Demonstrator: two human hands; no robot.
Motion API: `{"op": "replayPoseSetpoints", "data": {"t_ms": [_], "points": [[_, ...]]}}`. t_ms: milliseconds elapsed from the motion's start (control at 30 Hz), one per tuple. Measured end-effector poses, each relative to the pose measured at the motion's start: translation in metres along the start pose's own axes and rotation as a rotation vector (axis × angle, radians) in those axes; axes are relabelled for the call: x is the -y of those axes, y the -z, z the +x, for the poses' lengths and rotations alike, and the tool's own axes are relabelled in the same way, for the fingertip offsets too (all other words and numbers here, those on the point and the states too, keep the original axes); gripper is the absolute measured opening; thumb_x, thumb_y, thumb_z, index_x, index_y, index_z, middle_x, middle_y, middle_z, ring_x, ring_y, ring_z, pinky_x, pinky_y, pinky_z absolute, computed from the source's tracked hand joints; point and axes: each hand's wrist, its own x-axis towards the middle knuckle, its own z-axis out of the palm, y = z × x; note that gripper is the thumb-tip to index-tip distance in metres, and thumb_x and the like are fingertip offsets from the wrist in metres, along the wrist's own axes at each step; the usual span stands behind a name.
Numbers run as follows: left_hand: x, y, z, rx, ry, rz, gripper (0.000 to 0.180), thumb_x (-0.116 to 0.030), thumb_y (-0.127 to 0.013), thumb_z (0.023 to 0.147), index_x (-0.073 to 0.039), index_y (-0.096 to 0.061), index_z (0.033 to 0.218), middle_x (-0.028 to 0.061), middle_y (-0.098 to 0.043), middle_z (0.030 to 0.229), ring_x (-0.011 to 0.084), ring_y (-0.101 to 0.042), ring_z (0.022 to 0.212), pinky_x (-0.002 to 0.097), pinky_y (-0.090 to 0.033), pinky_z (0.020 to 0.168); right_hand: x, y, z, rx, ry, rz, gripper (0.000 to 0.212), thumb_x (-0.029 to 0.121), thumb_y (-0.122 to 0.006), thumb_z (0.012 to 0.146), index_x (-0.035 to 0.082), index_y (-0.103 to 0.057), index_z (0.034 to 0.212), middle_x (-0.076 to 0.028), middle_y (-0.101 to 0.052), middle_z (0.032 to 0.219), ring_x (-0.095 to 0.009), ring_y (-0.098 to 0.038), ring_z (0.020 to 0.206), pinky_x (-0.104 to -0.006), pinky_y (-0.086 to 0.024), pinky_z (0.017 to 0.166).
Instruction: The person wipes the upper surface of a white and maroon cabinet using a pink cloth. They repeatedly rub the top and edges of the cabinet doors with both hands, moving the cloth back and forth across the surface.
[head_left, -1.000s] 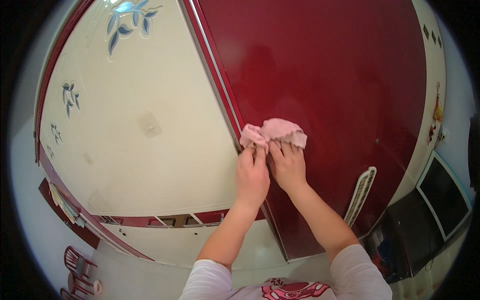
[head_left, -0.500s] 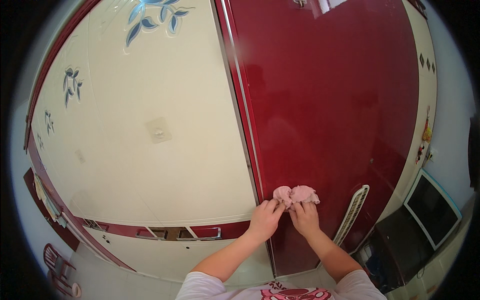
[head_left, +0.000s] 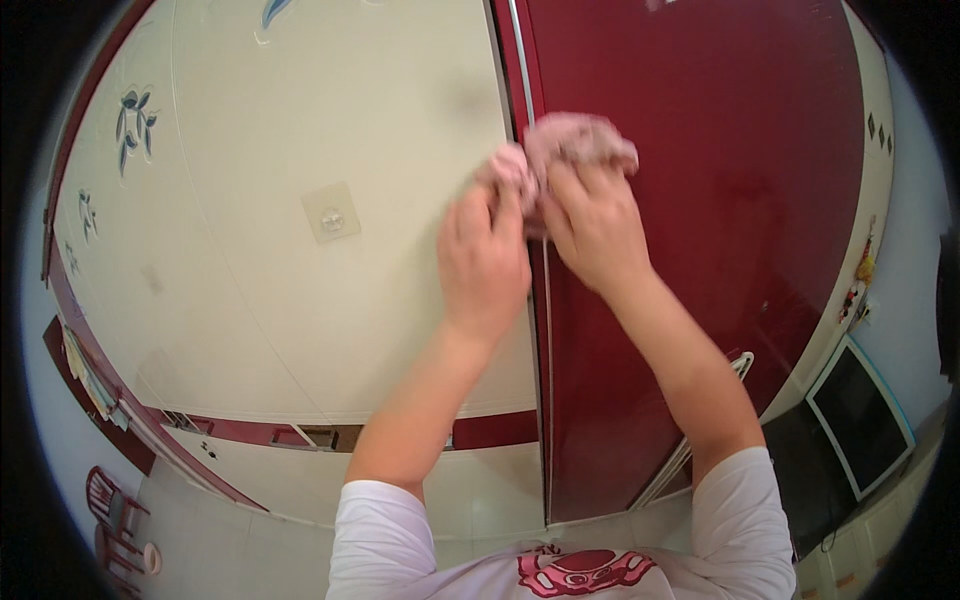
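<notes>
A crumpled pink cloth [head_left: 575, 140] is stretched between my two hands, across the metal strip [head_left: 524, 62] at the edge of the dark red cabinet door [head_left: 720, 190]. My left hand [head_left: 482, 262] pinches one end of it, over the border of the cream panel [head_left: 390, 330]. Over the red door, my right hand [head_left: 600, 225] grips the larger bunched part, which shows a greyish patch. Both arms are raised and reach forward. Parts of the fingers are hidden in the folds.
A clear square adhesive hook [head_left: 331, 213] sits on the cream panel. Low on the red door is a white-framed handle [head_left: 742, 364]. To the right, a screen [head_left: 861, 415] stands by a black cabinet [head_left: 815, 470]. Red chairs [head_left: 112, 505] are at the far left.
Both hands have moved up from low on the red door, taking the cloth with them to the door's left edge. The view has shifted slightly.
</notes>
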Motion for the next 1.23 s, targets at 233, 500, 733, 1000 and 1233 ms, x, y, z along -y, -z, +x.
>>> {"op": "replayPoseSetpoints", "data": {"t_ms": [233, 500, 733, 1000, 1233], "points": [[0.014, -0.001, 0.046, 0.075, 0.019, -0.081, 0.040, 0.002, -0.058, 0.077, 0.003, -0.064, 0.117, 0.0145, -0.056, 0.094, 0.0322, -0.058, 0.083, 0.0409, -0.051, 0.071, -0.007, -0.026, 0.040, -0.196, 0.031, 0.043, 0.022, 0.010, -0.062, 0.080, 0.002, -0.064, 0.101, -0.015, -0.058, 0.098, -0.037, -0.056, 0.093, -0.0471, -0.045, 0.090], [-0.008, 0.035, -0.078, 0.428, -0.070, -0.232, 0.032, -0.003, -0.063, 0.075, 0.001, -0.066, 0.107, 0.0109, -0.056, 0.091, 0.0280, -0.058, 0.076, 0.0380, -0.051, 0.063, 0.042, -0.013, -0.120, 0.101, -0.090, 0.085, 0.026, 0.014, -0.069, 0.073, 0.002, -0.066, 0.097, -0.010, -0.056, 0.084, -0.030, -0.055, 0.076, -0.0414, -0.045, 0.069], [-0.032, 0.055, -0.190, 0.781, -0.167, -0.284, 0.026, -0.011, -0.064, 0.076, 0.000, -0.064, 0.100, 0.0096, -0.059, 0.095, 0.0245, -0.060, 0.077, 0.0348, -0.053, 0.057, 0.086, 0.013, -0.255, 0.435, -0.214, 0.160, 0.026, 0.016, -0.072, 0.074, 0.005, -0.068, 0.097, -0.007, -0.060, 0.084, -0.027, -0.060, 0.076, -0.0407, -0.048, 0.067], [-0.024, 0.045, -0.181, 0.785, -0.109, -0.425, 0.025, -0.008, -0.061, 0.078, -0.003, -0.064, 0.102, 0.0086, -0.059, 0.096, 0.0274, -0.061, 0.085, 0.0377, -0.054, 0.067, 0.068, 0.028, -0.240, 0.398, -0.075, 0.078, 0.031, 0.022, -0.072, 0.078, 0.007, -0.067, 0.106, -0.008, -0.063, 0.087, -0.027, -0.062, 0.077, -0.0435, -0.049, 0.069], [-0.001, 0.012, -0.001, 0.286, -0.130, -0.070, 0.054, -0.010, -0.066, 0.078, -0.003, -0.057, 0.131, 0.0117, -0.058, 0.106, 0.0307, -0.057, 0.096, 0.0424, -0.049, 0.084, -0.003, 0.009, -0.044, 0.097, 0.006, -0.150, 0.040, 0.023, -0.070, 0.079, 0.010, -0.065, 0.117, -0.012, -0.064, 0.092, -0.031, -0.062, 0.085, -0.0429, -0.049, 0.077]]}}
